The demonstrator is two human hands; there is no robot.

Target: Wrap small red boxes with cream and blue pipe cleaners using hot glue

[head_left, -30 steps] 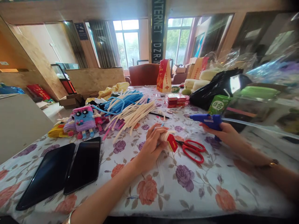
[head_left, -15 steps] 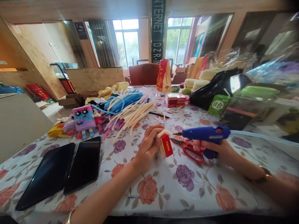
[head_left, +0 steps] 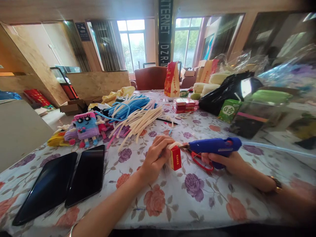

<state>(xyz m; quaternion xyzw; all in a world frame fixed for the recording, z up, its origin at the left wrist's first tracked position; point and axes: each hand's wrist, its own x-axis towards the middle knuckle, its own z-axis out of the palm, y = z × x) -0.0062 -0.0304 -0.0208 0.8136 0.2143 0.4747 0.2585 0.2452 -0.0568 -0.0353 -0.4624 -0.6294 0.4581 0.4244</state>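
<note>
My left hand (head_left: 156,156) is closed around a small red and cream box (head_left: 176,158), held upright just over the tablecloth. A cream fuzzy strip (head_left: 174,144) lies along the box's top edge, partly hidden by my fingers. In my right hand (head_left: 225,162) is a blue glue gun (head_left: 213,146), my fingers wrapped round its handle. Its nozzle points left and sits at the top of the box, by the strip; whether it touches I cannot tell. Red-handled scissors (head_left: 206,167) lie on the table beneath the gun, partly covered by it and my right hand.
Two black tablets (head_left: 86,176) lie at the left. Behind them are crocheted dolls (head_left: 87,129) and a heap of blue and cream fuzzy stems (head_left: 142,123). Stacked red boxes (head_left: 184,105), a green drink carton (head_left: 229,111) and a black plastic bag (head_left: 222,95) stand farther back.
The glue gun has moved slightly left and down, bringing its nozzle to the top of the box. My left hand still holds the box, now a little lower.
</note>
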